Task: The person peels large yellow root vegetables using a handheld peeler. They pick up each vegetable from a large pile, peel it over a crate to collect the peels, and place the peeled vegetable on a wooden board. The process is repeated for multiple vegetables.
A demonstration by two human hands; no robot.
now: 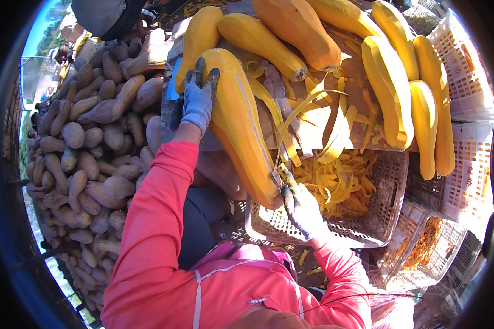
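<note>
A long squash [243,131], mostly peeled to yellow-orange with a pale strip down its length, lies slanted over the near edge of the work table. My left hand [199,92], in a grey-blue glove with dark fingertips, grips its upper left side. In my gloved right hand [300,201] is a small peeler [276,177], held at the squash's lower end. A long thin strip of peel [292,117] curls up from the peeler. Below the table edge, right of this hand, a plastic crate [389,197] holds a heap of yellow peelings [348,185].
Several peeled squashes [387,90] lie across the table's far and right sides. Peel scraps litter the table board [267,111]. A large pile of unpeeled squashes [107,160] fills the left. White plastic crates [469,164] stand at the right, and one lower crate [440,263] holds orange shreds.
</note>
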